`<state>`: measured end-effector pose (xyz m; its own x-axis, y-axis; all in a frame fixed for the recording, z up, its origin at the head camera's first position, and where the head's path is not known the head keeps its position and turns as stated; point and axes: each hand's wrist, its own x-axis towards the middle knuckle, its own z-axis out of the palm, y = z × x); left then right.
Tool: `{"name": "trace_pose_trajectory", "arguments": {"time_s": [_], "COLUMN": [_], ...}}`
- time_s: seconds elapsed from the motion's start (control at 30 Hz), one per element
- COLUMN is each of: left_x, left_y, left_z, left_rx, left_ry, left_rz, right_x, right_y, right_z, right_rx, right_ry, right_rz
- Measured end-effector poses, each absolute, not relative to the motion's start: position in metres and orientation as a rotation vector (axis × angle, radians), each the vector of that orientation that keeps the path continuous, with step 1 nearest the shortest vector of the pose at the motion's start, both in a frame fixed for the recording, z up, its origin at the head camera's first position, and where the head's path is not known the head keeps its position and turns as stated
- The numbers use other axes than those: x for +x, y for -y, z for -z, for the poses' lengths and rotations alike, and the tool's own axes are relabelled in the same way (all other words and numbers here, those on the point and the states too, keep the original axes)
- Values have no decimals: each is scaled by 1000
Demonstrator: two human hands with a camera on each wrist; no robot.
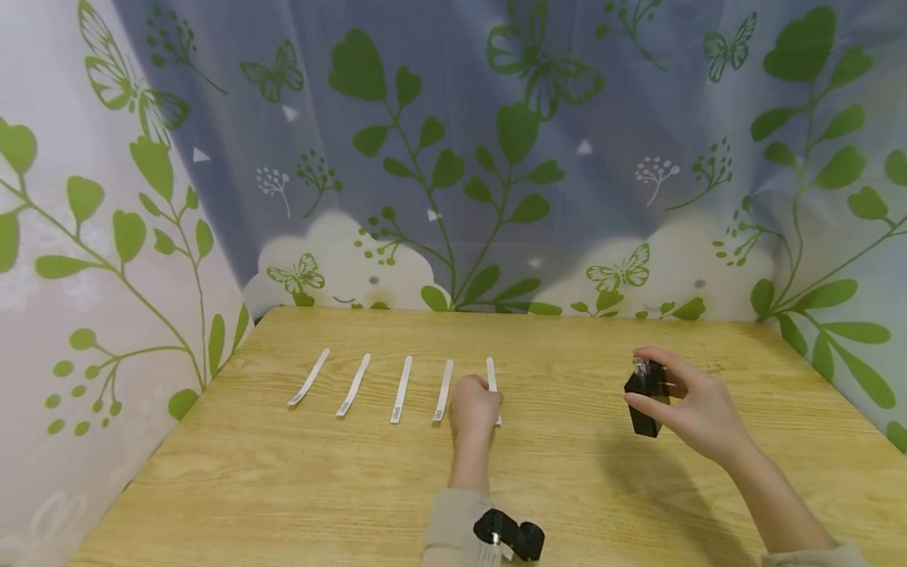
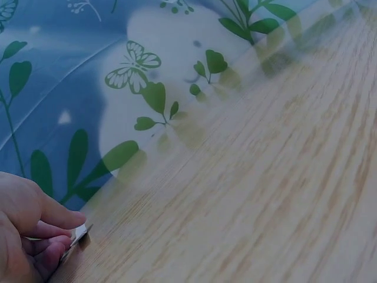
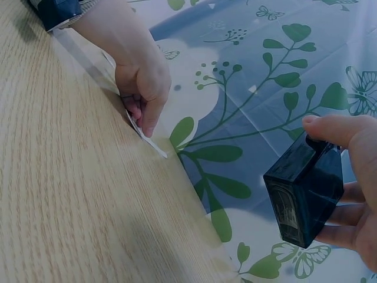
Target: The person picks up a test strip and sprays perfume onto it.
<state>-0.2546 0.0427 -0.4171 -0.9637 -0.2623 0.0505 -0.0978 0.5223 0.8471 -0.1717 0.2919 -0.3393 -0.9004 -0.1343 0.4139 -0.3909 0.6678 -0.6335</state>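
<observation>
My left hand is at the right end of a row of white paper strips and pinches the rightmost strip near its middle. In the left wrist view, a short piece of that strip shows past the fingertips, close to the wood. The right wrist view shows the strip's far end slightly raised. Off to the right, my right hand grips a black perfume bottle above the table, index finger on its silver spray nozzle and thumb low on its side. The bottle tilts in the right wrist view.
Several more strips lie spaced out to the left, among them a strip beside the left hand and one at the far left. They rest on a wood-grain table. A patterned curtain stands behind the table's back edge.
</observation>
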Motion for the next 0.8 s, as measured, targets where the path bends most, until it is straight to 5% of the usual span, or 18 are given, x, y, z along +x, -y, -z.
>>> {"name": "trace_pose_trajectory", "arguments": {"time_s": [0.8], "left_x": [-254], "left_y": [-47], "left_z": [414], "left_rx": [287], "left_ry": [2700], "left_rz": [1215], "right_x": [-171], "right_y": [-291], "right_z": [341], "right_rx": [398], "right_ry": [2595], "right_rz": [-1091]}}
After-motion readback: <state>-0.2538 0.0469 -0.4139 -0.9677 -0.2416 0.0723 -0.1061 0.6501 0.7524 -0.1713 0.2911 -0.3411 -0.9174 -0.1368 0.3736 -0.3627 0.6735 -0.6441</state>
